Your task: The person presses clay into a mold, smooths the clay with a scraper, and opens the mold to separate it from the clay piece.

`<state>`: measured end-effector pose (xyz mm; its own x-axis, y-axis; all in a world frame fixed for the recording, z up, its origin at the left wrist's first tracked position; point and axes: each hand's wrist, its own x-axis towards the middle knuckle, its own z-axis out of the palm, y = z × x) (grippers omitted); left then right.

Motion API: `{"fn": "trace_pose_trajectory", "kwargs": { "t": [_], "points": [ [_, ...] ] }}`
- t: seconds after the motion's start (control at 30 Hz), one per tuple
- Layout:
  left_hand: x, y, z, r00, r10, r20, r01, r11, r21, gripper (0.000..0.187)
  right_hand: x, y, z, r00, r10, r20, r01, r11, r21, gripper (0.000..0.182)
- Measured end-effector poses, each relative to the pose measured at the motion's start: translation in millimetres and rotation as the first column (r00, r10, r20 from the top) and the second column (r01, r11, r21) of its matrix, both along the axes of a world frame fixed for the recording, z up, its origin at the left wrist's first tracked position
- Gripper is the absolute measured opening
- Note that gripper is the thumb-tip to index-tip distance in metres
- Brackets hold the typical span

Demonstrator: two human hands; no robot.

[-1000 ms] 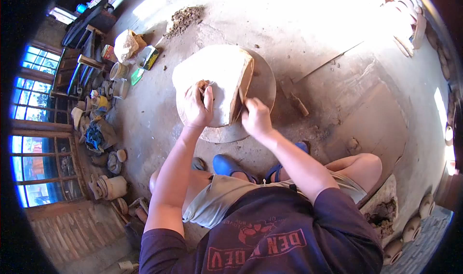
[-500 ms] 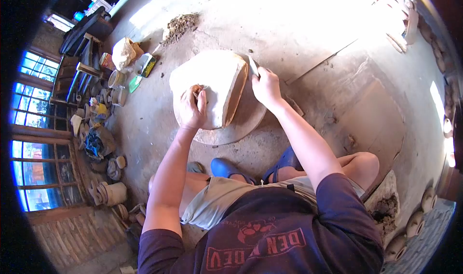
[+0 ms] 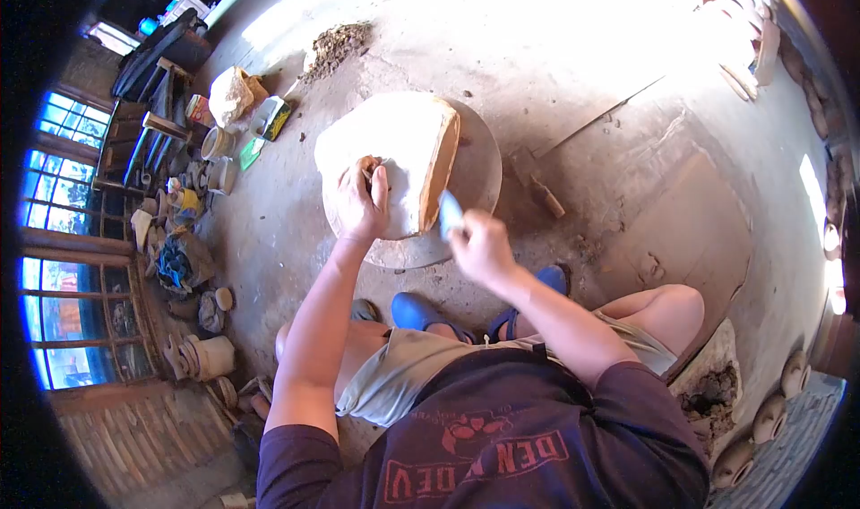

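Note:
A large pale block (image 3: 385, 133) with a brown cut side lies on a round turntable-like disc (image 3: 481, 168) on the floor. My left hand (image 3: 360, 206) rests on top of the block, its fingers curled round a small brown lump (image 3: 369, 165); what the lump is does not show clearly. My right hand (image 3: 484, 251) is closed on a flat, pale-bladed tool, probably a knife (image 3: 450, 211). The blade is beside the lower right end of the block's brown side; whether it touches cannot be told. The tool's handle is hidden inside my fist.
A wooden-handled tool (image 3: 544, 195) and a long thin rod (image 3: 596, 117) lie to the right. Crumbled clay (image 3: 339, 50) is heaped beyond the block. Tubs, bags and pots line the left wall. My blue shoes (image 3: 421, 314) are close in front of the disc.
My right hand has moved down and toward me along the block's right side, bringing the blade from the far end to the near end. My left hand has hardly moved.

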<state>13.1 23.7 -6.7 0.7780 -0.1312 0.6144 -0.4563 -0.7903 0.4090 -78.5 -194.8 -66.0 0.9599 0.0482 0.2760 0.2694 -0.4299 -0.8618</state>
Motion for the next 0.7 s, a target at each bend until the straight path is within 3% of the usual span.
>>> {"fn": "trace_pose_trajectory", "kwargs": {
  "t": [0.03,0.1,0.17,0.23,0.27,0.37,0.43,0.47,0.5,0.53,0.57,0.6,0.63,0.67,0.7],
  "points": [
    [-2.4,-1.3,3.0,1.0,-0.005,-0.003,0.005,1.0,-0.001,0.02,17.2,-4.9,1.8,0.982,-0.125,-0.142,0.125,0.992,-0.008,0.012],
    [-3.3,1.1,-0.3,1.0,-0.001,-0.022,0.002,1.0,0.002,0.02,42.4,-5.3,-12.9,0.957,-0.137,-0.255,0.132,0.991,-0.034,0.018],
    [-0.8,0.4,-0.3,0.999,0.027,-0.02,-0.027,1.0,0.004,0.02,40.4,10.5,-7.9,0.912,0.041,-0.408,-0.049,0.999,-0.008,0.022],
    [-6.1,-4.9,-1.6,0.995,0.094,-0.021,-0.095,0.996,0.0,0.021,17.1,13.3,43.5,0.818,0.252,-0.518,-0.085,0.942,0.325,0.019],
    [-9.2,-9.8,2.9,0.994,0.108,-0.02,-0.108,0.994,-0.011,0.021,9.1,12.9,37.4,0.812,0.366,-0.454,-0.034,0.807,0.589,0.015],
    [-17.9,-23.2,14.4,0.979,0.161,-0.121,-0.172,0.981,-0.084,0.024,-8.5,-9.6,59.8,0.801,0.472,-0.368,-0.031,0.647,0.762,0.012],
    [-14.2,-20.5,-14.5,0.949,0.096,-0.3,-0.195,0.927,-0.32,0.029,-7.2,-40.5,35.5,0.89,0.282,-0.359,-0.164,0.931,0.327,0.014],
    [-7.9,-20.7,-21.7,0.929,0.045,-0.369,-0.214,0.876,-0.433,0.031,-8.8,-56.8,34.8,0.901,0.171,-0.4,-0.16,0.985,0.061,0.021],
    [-7.0,-25.4,-17.7,0.929,0.025,-0.37,-0.214,0.85,-0.48,0.032,-12.7,-68.9,10.9,0.921,0.056,-0.386,-0.093,0.993,-0.078,0.029],
    [-12.4,-32.7,-13.6,0.926,0.009,-0.377,-0.222,0.822,-0.525,0.034,-18.1,-77.9,36.6,0.789,0.008,-0.614,-0.13,0.98,-0.154,0.037],
    [-19.3,-38.8,-7.8,0.923,0.0,-0.385,-0.237,0.789,-0.567,0.035,-33.6,-80.5,14.5,0.957,-0.177,-0.231,0.058,0.894,-0.445,0.051],
    [-25.5,-44.3,4.7,0.907,-0.021,-0.421,-0.239,0.796,-0.556,0.033,-35.5,-82.8,7.2,0.928,-0.169,-0.332,0.075,0.957,-0.28,0.062],
    [-20.4,-41.2,-8.7,0.947,-0.009,-0.32,-0.149,0.872,-0.467,0.03,-35.9,-79.4,9.1,0.891,-0.138,-0.432,0.1,0.989,-0.11,0.074],
    [-22.5,-47.1,-26.5,0.928,-0.144,-0.344,-0.096,0.799,-0.594,0.028,-36.2,-74.8,11.1,0.817,-0.005,-0.576,0.171,0.957,0.235,0.076],
    [-28.8,-58.9,-26.3,0.897,-0.272,-0.35,-0.067,0.697,-0.713,0.028,-35.8,-68.9,30.1,0.732,0.172,-0.659,0.286,0.8,0.527,0.078]
  ]
}}
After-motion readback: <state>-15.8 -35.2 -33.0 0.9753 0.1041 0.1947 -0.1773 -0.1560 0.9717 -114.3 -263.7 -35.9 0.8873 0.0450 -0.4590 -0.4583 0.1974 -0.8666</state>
